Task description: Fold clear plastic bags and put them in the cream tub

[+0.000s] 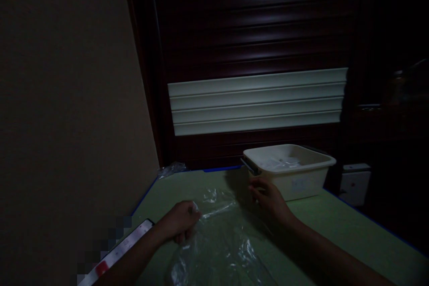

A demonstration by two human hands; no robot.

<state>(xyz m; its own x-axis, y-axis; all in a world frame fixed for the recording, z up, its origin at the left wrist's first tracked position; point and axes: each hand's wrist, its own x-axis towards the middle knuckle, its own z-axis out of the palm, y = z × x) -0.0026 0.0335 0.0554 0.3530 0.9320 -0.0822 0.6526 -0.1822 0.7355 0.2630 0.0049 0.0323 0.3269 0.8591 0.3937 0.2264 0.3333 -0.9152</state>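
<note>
A clear plastic bag (pixel 231 241) lies spread over the green tabletop in front of me, crinkled and shiny. My left hand (pixel 183 220) is closed on the bag's upper left edge. To the right, my right hand (pixel 271 203) hovers just in front of a white plastic basin (pixel 303 183), its fingers loosely bent and apart with nothing visible in them. Whether those fingertips touch the basin's near left corner I cannot tell. Inside the basin are clear plastic pieces (pixel 284 162), too dim to make out.
Under my left forearm, a phone-like device (pixel 124 248) with a lit screen lies at the table's left edge. Crumpled clear plastic (pixel 172 169) sits in the far left corner. A wall rises on the left, and a dark slatted door (pixel 254 44) stands behind the table (pixel 338 228).
</note>
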